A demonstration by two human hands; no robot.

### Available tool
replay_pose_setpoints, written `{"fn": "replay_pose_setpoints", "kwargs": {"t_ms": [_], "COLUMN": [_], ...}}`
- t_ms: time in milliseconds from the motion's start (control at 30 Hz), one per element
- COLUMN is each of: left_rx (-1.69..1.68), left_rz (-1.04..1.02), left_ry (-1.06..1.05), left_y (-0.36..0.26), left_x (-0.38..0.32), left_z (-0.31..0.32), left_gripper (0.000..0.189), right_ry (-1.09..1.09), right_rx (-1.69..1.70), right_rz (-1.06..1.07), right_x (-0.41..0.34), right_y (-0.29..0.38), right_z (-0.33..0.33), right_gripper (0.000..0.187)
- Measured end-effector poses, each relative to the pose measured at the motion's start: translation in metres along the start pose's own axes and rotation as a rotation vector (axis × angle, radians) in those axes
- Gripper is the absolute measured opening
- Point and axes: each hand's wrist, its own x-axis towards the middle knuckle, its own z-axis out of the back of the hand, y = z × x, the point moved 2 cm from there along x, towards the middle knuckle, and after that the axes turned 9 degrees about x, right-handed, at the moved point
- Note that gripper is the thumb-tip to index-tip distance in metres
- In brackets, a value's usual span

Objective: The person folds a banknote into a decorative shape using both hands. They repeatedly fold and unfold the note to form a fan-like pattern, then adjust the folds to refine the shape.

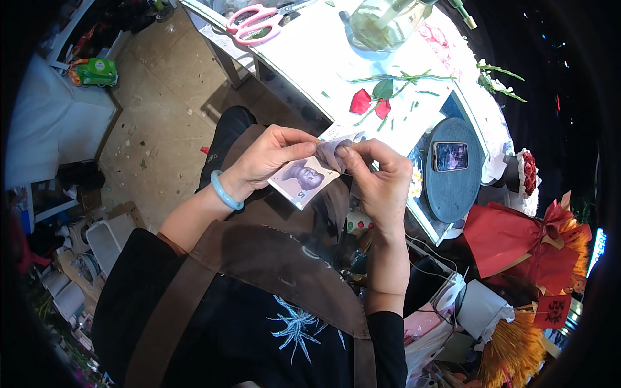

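Between my two hands, above my lap, is a small stack of purple banknotes (303,180) printed with a portrait and the numeral 5. My left hand (274,157), with a pale blue bangle (224,190) at its wrist, pinches the notes by their upper edge. Thumb and fingers of my right hand (381,174) hold the curled-back end of a note. How many notes there are is hidden by the fold. Just beyond the hands stands a white table (310,63), where loose red rose petals (360,102) and cut green stems (402,77) lie.
Pink-handled scissors (254,24) lie at the table's far left edge. A glass vase (381,24) of water stands at the back. To the right, a phone (450,156) rests on a dark round tray (453,203). A red-wrapped bouquet (524,242) stands lower right.
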Motion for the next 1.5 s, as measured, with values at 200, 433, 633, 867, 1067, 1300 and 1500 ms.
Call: {"fn": "replay_pose_setpoints", "kwargs": {"t_ms": [200,433,633,867,1067,1300,1500], "left_rx": [0.006,-0.155,-0.24,-0.244,-0.218,-0.103,-0.034], "left_rz": [0.002,0.057,0.094,0.132,0.167,0.104,0.056], "left_ry": [0.002,0.058,0.075,0.081,0.092,0.066,0.055], "left_y": [0.003,0.006,0.006,0.004,0.003,0.002,-0.004], "left_x": [-0.001,0.003,0.003,0.002,0.002,0.001,0.0], "left_z": [0.003,0.01,0.01,0.008,0.007,0.007,0.005], "left_gripper": [0.019,0.025,0.028,0.027,0.024,0.021,0.02], "right_ry": [-0.019,0.058,-0.014,0.001,0.022,0.002,-0.006], "right_rx": [-0.075,0.127,0.036,0.01,-0.023,-0.005,0.007], "right_rz": [0.057,-0.02,0.181,0.184,0.122,0.031,0.029], "right_x": [0.001,-0.001,0.006,0.009,0.01,0.006,0.005], "right_y": [0.0,0.007,0.012,0.012,0.014,0.013,0.01], "right_z": [-0.001,0.004,0.012,0.005,0.001,-0.001,0.002], "right_gripper": [0.009,0.011,0.009,0.007,0.013,0.01,0.012]}}
